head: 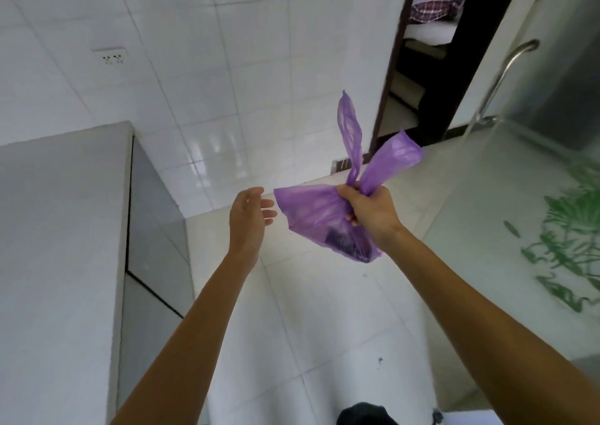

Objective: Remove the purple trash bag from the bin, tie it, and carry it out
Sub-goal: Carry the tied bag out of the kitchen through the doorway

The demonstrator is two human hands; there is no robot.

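My right hand (pixel 370 210) grips the gathered neck of the purple trash bag (pixel 311 217), which hangs in the air above the floor. Two loose purple ends stick up out of my fist, one tall and narrow, one wider and leaning right. Something dark shows through the thin plastic at the bag's bottom. My left hand (pixel 250 220) is held up just left of the bag with fingers relaxed and spread, holding nothing and apart from the plastic. The bin is not in view.
A grey-white cabinet (pixel 65 230) stands at the left against a white tiled wall with a socket (pixel 112 57). A dark doorway (pixel 431 67) opens ahead. At the right is a glass door with a metal handle (pixel 506 71) and green leaf pattern. Pale floor tiles lie below.
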